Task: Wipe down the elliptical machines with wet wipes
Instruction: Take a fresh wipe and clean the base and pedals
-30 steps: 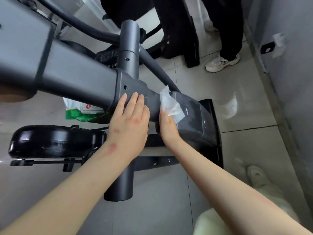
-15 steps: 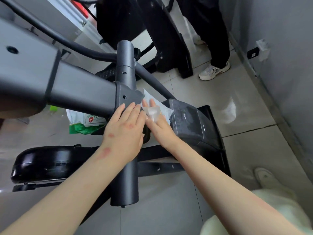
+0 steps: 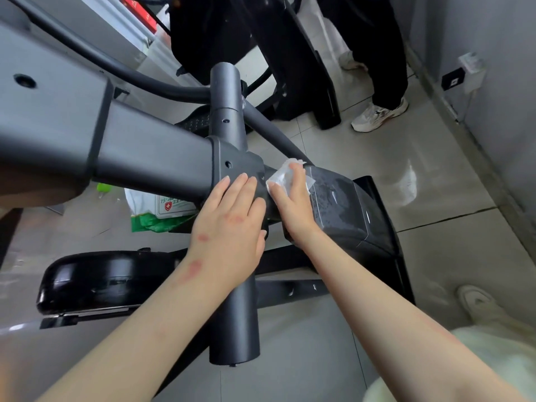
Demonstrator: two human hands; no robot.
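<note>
Currently the right grip [image 3: 293, 204] is lying flat, fingers straight, pressing the wet wipe [image 3: 282, 177] onto the elliptical machine [image 3: 150, 158] where its grey beam is meeting the black housing [image 3: 342, 204]. An open palm is likely spreading pressure over that curved seam. The left grip [image 3: 232, 224], fingers also straight and holding nothing, is resting on the joint just beside it, probably steadying the person. The upright post [image 3: 229, 111] is crowding the seam from behind. A pack of wipes [image 3: 162, 210] is lying on the floor [image 3: 435, 169] below the beam, and a bystander's shoe [image 3: 377, 116] is standing well apart.
</note>
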